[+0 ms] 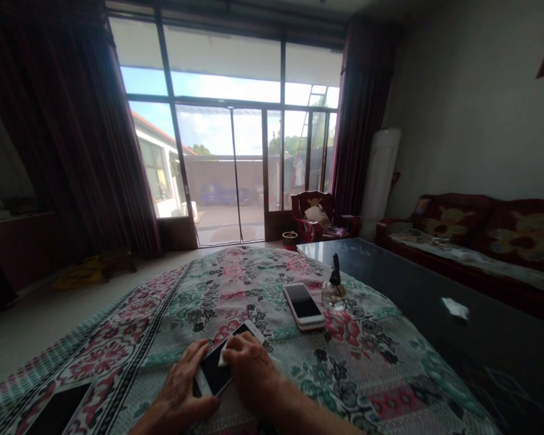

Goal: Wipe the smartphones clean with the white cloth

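A white smartphone (215, 368) lies face up on a floral cloth (236, 290) that covers the table. My left hand (181, 386) rests on the phone's near left edge, fingers curled over it. My right hand (249, 368) presses a small white wipe (223, 357) onto the dark screen with fingers closed. A second white phone (303, 305) lies face up farther back to the right, untouched. A third dark device (58, 411) lies at the near left corner of the cloth.
A small glass dish with a dark figure (334, 290) stands beside the second phone. A dark glass table top (457, 326) with a white scrap (456, 308) extends to the right. A sofa (489, 241) lines the right wall; glass doors (236, 175) are ahead.
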### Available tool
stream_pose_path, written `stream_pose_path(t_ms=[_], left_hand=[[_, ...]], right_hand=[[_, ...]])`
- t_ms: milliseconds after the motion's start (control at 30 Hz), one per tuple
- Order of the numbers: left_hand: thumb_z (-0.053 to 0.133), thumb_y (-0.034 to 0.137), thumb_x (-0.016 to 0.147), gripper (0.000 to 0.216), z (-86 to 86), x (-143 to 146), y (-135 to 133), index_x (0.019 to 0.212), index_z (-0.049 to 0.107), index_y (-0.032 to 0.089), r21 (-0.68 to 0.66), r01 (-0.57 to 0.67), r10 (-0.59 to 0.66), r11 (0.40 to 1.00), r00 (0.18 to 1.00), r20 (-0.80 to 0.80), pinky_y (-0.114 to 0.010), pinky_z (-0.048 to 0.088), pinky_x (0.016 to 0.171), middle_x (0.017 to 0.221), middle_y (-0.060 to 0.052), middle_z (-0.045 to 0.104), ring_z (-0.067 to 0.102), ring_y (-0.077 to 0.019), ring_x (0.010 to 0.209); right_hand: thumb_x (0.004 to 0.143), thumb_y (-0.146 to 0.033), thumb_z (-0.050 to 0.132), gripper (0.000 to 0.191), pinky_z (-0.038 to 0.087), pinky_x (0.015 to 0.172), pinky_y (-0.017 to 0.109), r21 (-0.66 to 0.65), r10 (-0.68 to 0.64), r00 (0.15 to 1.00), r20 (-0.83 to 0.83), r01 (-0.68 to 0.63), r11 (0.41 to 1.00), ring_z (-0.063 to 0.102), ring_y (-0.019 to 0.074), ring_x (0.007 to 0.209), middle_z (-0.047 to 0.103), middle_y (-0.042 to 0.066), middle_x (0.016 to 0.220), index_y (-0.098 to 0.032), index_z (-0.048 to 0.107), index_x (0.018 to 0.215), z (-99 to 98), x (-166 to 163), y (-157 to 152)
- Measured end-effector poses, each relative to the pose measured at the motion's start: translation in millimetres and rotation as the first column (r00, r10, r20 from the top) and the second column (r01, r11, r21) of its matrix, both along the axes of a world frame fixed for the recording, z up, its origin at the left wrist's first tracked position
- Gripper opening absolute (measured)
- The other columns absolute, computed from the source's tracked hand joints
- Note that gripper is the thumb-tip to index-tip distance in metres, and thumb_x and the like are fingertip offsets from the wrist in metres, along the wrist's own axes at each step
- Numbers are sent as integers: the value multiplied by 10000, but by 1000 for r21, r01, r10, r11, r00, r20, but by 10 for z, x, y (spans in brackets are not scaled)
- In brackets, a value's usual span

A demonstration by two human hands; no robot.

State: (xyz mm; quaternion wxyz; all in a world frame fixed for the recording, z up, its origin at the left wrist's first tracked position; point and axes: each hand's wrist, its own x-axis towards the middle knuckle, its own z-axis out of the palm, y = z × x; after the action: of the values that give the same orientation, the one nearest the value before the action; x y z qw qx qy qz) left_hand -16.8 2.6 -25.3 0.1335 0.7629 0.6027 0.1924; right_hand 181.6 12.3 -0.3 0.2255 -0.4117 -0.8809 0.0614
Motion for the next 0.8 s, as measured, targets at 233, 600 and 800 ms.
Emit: stream_pose_path(t_ms=[233, 600, 800], left_hand=[[650, 276, 542, 738, 55, -45, 0, 1265, 576, 154, -16, 32, -31, 999, 996, 78, -410, 290, 1140, 1475, -123, 423, 327, -324, 1385], [616, 242, 557, 759, 189, -66, -69, 1310, 546, 170, -70, 50, -44, 996, 995, 87, -346, 273, 1148, 1493, -83, 404, 317, -287, 1395], [576, 171, 532, 824, 236, -118, -78, 1351, 497, 112, -93, 43, -35, 995, 995, 94, -282, 263, 1146, 1506, -88, 380, 324, -258, 1394]], right_hand=[[895, -199, 506, 194, 406, 870, 260, -2, -27, 999, -26, 27, 1000, 529, 181, 987, 657, 24, 1023, -226, 685, 965, 66, 33, 84], [907, -133, 427, 261, 391, 836, 245, -58, -317, 947, -57, 314, 948, 564, 175, 953, 649, 72, 980, -185, 682, 881, 159, 351, 208], [857, -139, 476, 219, 399, 746, 237, -120, -325, 946, -2, 322, 939, 589, 165, 835, 642, 84, 912, -172, 690, 829, 217, 307, 88]])
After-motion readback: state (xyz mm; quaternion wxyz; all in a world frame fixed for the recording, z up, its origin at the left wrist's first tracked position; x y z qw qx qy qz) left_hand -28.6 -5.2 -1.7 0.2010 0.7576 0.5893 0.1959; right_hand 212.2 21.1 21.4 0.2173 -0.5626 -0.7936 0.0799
